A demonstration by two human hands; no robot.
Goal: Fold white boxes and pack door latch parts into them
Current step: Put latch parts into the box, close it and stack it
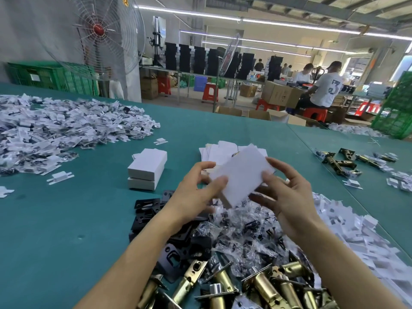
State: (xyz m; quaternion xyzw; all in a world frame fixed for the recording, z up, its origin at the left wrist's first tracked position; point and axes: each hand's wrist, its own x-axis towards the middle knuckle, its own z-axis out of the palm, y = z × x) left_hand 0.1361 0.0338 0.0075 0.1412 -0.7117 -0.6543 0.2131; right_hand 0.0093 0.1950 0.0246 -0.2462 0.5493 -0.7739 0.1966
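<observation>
The long work table (66, 219) in front of me is covered in teal cloth, in a factory hall lit by strip lights. Above its middle I hold a small white cardboard box (242, 175), tilted, its broad face towards me. My left hand (196, 192) grips its lower left edge, thumb on the face and fingers curled behind. My right hand (287, 192) grips the right side the same way, thumb on top and fingers underneath. The box is clear of the table.

Just beyond it lies a pile of flat white box blanks (219, 151). To the left two closed white boxes (148, 169) stand stacked. Under my hands lies a heap of clear plastic bags holding dark screws (243, 228), with flat black metal plates (147, 208) beside it on the left. Nearest me lie brass-coloured latch bolts (260, 284); a few more (341, 162) lie far right. Heaps of small white card inserts spread across the far left (66, 126) and near right (347, 233). Behind the table stand a large wire-caged fan (100, 32) and green plastic crates (51, 78).
</observation>
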